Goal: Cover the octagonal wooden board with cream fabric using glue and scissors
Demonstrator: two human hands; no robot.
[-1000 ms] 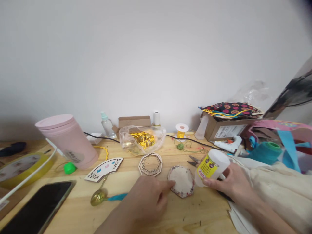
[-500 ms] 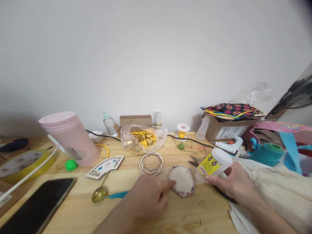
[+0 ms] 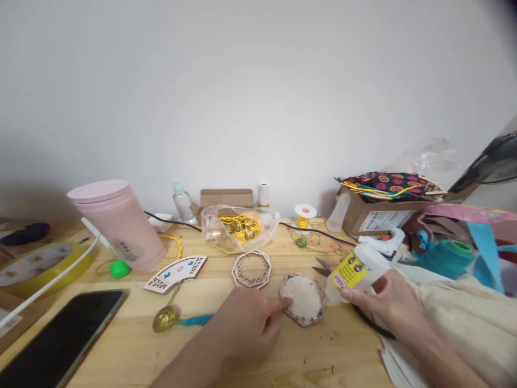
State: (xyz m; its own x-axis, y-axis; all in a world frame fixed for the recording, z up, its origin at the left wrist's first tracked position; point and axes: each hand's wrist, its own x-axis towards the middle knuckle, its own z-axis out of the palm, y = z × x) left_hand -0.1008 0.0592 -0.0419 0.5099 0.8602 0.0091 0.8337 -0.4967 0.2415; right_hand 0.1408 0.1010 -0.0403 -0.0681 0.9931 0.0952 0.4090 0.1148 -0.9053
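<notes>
My right hand [image 3: 390, 302] grips a white plastic glue bottle [image 3: 351, 272] with a yellow label, tilted with its lower end toward the left. Just left of it lies an octagonal piece [image 3: 302, 302], pale in the middle with patterned fabric round its rim. On its left edge rests the outstretched index finger of my left hand [image 3: 252, 320]; the other fingers are curled and hold nothing. Behind that hand is an octagonal wooden lattice frame [image 3: 251, 269]. A pair of scissors [image 3: 323, 267] lies partly hidden behind the bottle.
On the left are a phone [image 3: 64, 339], a pink tumbler [image 3: 117, 223], yellow tape [image 3: 48, 267], a green cap [image 3: 119, 269] and a fan-shaped wooden piece [image 3: 175, 275]. A plastic bag of gold bells [image 3: 240, 229] sits behind. A glue gun [image 3: 382, 243], box [image 3: 375, 215] and cloth [image 3: 468, 312] crowd the right.
Both hands stay almost in place. The glue bottle has turned slightly, showing more of its label's picture. The whole view has shifted a little.
</notes>
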